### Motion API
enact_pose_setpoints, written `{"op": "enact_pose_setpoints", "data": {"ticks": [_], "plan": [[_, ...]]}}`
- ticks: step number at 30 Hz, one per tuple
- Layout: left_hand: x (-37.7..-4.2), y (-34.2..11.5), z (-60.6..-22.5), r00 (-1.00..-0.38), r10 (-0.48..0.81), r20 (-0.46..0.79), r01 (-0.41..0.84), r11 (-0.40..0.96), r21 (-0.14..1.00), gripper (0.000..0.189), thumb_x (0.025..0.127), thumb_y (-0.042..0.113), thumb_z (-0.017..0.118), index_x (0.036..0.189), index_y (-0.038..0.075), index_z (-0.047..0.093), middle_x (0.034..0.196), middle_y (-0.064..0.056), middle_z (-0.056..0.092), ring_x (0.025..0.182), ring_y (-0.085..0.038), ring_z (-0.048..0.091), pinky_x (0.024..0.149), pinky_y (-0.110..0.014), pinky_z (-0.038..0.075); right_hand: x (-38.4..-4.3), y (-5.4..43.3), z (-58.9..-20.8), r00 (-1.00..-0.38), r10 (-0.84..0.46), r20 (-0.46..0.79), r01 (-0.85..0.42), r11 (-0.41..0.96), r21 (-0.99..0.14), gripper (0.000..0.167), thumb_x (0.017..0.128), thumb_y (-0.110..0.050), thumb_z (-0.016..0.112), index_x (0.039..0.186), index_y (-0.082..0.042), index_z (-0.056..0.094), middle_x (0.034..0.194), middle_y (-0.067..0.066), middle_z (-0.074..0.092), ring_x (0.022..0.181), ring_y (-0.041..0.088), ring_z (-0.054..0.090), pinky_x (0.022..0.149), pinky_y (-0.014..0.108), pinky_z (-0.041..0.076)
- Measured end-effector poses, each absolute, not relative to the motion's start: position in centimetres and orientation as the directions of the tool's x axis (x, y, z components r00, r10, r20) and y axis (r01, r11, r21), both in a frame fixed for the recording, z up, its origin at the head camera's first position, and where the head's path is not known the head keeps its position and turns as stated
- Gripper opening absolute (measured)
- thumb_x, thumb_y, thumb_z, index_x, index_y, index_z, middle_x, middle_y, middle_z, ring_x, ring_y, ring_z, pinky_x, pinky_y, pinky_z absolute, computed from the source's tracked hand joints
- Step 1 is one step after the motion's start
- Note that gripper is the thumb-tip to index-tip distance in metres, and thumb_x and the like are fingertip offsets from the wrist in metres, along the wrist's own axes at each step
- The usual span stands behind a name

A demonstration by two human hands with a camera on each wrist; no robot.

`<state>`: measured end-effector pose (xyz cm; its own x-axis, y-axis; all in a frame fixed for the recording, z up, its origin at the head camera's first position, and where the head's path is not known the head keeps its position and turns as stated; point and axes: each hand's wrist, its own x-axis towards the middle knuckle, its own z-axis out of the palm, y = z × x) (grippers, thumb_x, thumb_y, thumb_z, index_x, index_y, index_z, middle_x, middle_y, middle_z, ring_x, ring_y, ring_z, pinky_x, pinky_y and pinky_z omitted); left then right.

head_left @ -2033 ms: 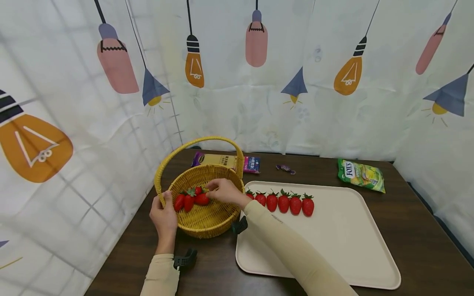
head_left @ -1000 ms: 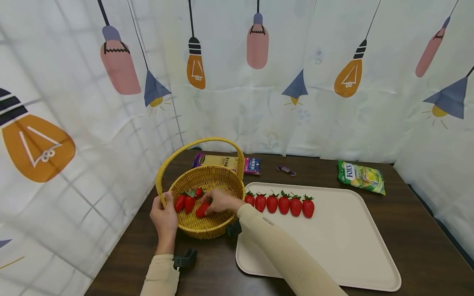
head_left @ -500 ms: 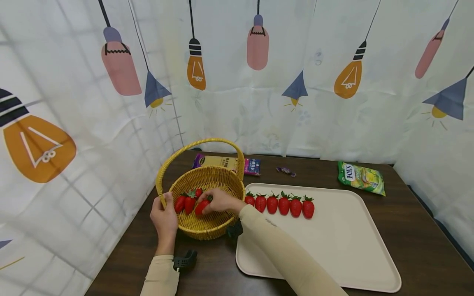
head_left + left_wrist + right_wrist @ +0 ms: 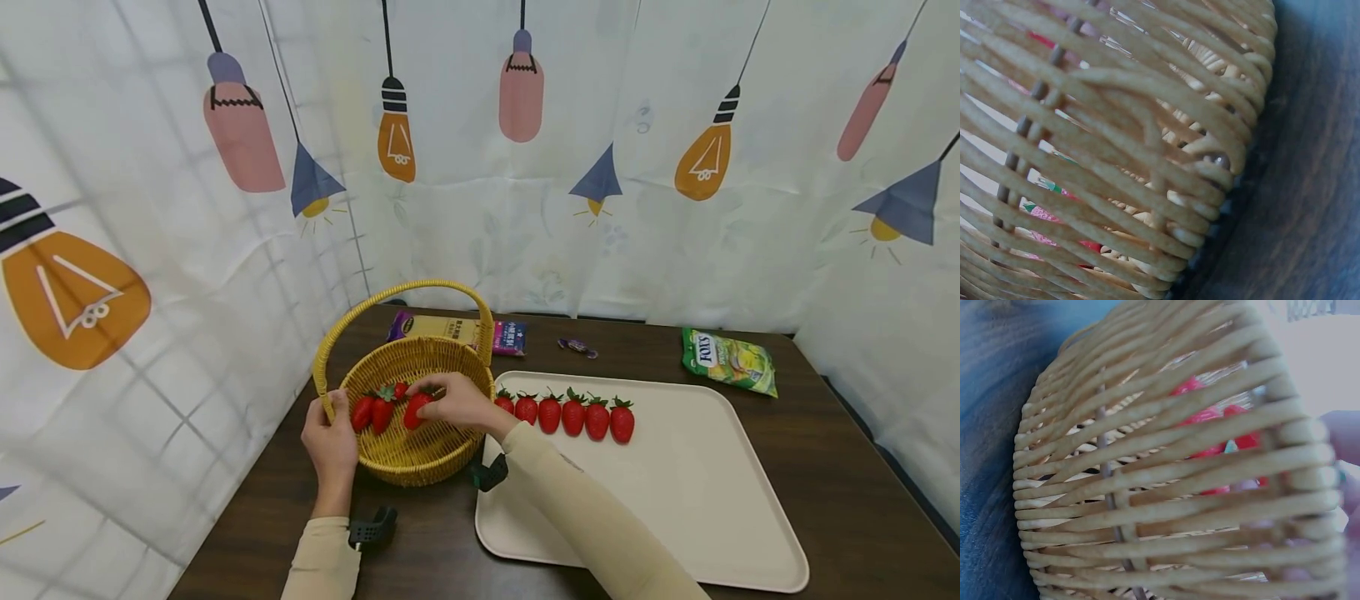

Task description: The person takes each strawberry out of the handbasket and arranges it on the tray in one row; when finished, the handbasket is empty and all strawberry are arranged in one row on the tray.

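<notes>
A yellow woven basket (image 4: 420,467) with a tall handle stands on the table at left of centre. My left hand (image 4: 332,442) grips the base of its handle at the left rim. Inside the basket, my right hand (image 4: 457,402) pinches a red strawberry (image 4: 415,412). Several more strawberries (image 4: 382,413) lie together at the basket's left inside. Both wrist views look at the woven wall (image 4: 1147,144) from outside, with red fruit showing through the gaps; in the right wrist view part of the hand is hidden behind the wall (image 4: 1166,487).
Right of the basket lies a beige tray (image 4: 675,500), with a row of several strawberries (image 4: 573,417) along its far left part. Behind are a snack pack (image 4: 510,337), a small purple wrapped candy (image 4: 577,347) and a green candy bag (image 4: 729,362). Patterned curtains close off the back and sides.
My right hand moved down in the basket, took hold of a strawberry, and now has it slightly raised and shifted right, apart from the others. The left hand stays on the handle.
</notes>
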<state>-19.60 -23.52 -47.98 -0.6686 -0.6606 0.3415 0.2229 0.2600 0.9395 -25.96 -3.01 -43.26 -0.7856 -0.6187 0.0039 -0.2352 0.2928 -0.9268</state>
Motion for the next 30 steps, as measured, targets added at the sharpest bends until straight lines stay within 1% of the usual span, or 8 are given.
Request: {"op": "enact_pose_setpoints", "data": {"ticks": [3, 6, 8, 15, 22, 25, 28, 30], "plan": [[-19.5, -23.5, -48.0, -0.676, -0.658, 0.33, 0.216, 0.252, 0.943, 0.037, 0.1, 0.031, 0.057, 0.109, -0.004, 0.067, 0.113, -0.017, 0.066, 0.091, -0.001, 0.055, 0.078, -0.027, 0.038, -25.6, -2.4, -43.1, -0.805, -0.593, 0.0, -0.149, 0.203, -0.968, 0.028, 0.087, -0.006, 0.068, 0.115, -0.009, 0.07, 0.113, 0.001, 0.065, 0.086, 0.015, 0.066, 0.082, 0.041, 0.055], [-19.5, -23.5, -47.9, -0.679, -0.659, 0.323, 0.208, 0.249, 0.946, 0.04, 0.1, 0.033, 0.056, 0.109, -0.004, 0.066, 0.113, -0.017, 0.066, 0.091, -0.001, 0.055, 0.078, -0.027, 0.038, -25.4, -1.7, -42.9, -0.817, -0.577, 0.004, -0.098, 0.132, -0.986, 0.028, 0.089, -0.004, 0.063, 0.116, -0.008, 0.068, 0.116, 0.006, 0.064, 0.087, 0.018, 0.068, 0.086, 0.051, 0.052], [-19.5, -23.5, -47.9, -0.679, -0.66, 0.321, 0.204, 0.25, 0.946, 0.041, 0.1, 0.034, 0.056, 0.109, -0.004, 0.066, 0.112, -0.016, 0.066, 0.091, -0.001, 0.055, 0.078, -0.027, 0.038, -25.2, -1.1, -42.7, -0.825, -0.565, 0.012, -0.091, 0.113, -0.989, 0.028, 0.089, -0.004, 0.062, 0.117, -0.01, 0.067, 0.118, 0.008, 0.064, 0.089, 0.019, 0.068, 0.087, 0.054, 0.051], [-19.4, -23.4, -47.8, -0.68, -0.66, 0.318, 0.203, 0.247, 0.947, 0.039, 0.1, 0.033, 0.056, 0.109, -0.004, 0.066, 0.111, -0.015, 0.066, 0.09, 0.0, 0.055, 0.077, -0.028, 0.037, -24.5, 0.9, -42.2, -0.855, -0.519, 0.029, -0.085, 0.084, -0.993, 0.029, 0.091, -0.005, 0.061, 0.119, -0.008, 0.067, 0.121, 0.01, 0.064, 0.094, 0.018, 0.066, 0.087, 0.054, 0.051], [-19.4, -23.3, -47.8, -0.678, -0.659, 0.324, 0.209, 0.249, 0.946, 0.038, 0.1, 0.031, 0.057, 0.109, -0.005, 0.066, 0.109, -0.017, 0.065, 0.088, 0.0, 0.055, 0.076, -0.029, 0.036, -23.9, 3.4, -42.2, -0.86, -0.507, 0.061, -0.083, 0.022, -0.996, 0.03, 0.095, -0.008, 0.056, 0.123, 0.001, 0.062, 0.13, 0.02, 0.059, 0.089, 0.021, 0.07, 0.083, 0.041, 0.055], [-19.5, -23.2, -47.7, -0.677, -0.662, 0.323, 0.209, 0.247, 0.946, 0.037, 0.1, 0.03, 0.057, 0.109, -0.005, 0.066, 0.109, -0.017, 0.065, 0.088, -0.001, 0.054, 0.076, -0.029, 0.036, -23.9, 4.6, -42.2, -0.867, -0.496, 0.046, -0.062, 0.015, -0.998, 0.029, 0.095, -0.009, 0.056, 0.123, 0.0, 0.062, 0.129, 0.021, 0.059, 0.088, 0.023, 0.071, 0.085, 0.043, 0.054], [-19.6, -23.2, -47.8, -0.672, -0.667, 0.321, 0.21, 0.245, 0.947, 0.036, 0.1, 0.03, 0.057, 0.108, -0.003, 0.066, 0.107, -0.013, 0.066, 0.089, -0.001, 0.055, 0.076, -0.028, 0.037, -23.8, 5.9, -42.4, -0.874, -0.484, 0.038, -0.056, 0.023, -0.998, 0.029, 0.096, -0.009, 0.055, 0.123, -0.001, 0.062, 0.13, 0.018, 0.059, 0.09, 0.026, 0.071, 0.087, 0.043, 0.053], [-19.6, -23.4, -47.8, -0.672, -0.667, 0.32, 0.202, 0.25, 0.947, 0.035, 0.1, 0.03, 0.057, 0.109, -0.003, 0.066, 0.108, -0.009, 0.067, 0.092, 0.0, 0.055, 0.078, -0.026, 0.038, -23.7, 6.8, -42.7, -0.874, -0.483, 0.047, -0.066, 0.022, -0.998, 0.03, 0.096, -0.007, 0.054, 0.124, -0.001, 0.062, 0.131, 0.018, 0.058, 0.093, 0.026, 0.07, 0.087, 0.039, 0.053]]}}
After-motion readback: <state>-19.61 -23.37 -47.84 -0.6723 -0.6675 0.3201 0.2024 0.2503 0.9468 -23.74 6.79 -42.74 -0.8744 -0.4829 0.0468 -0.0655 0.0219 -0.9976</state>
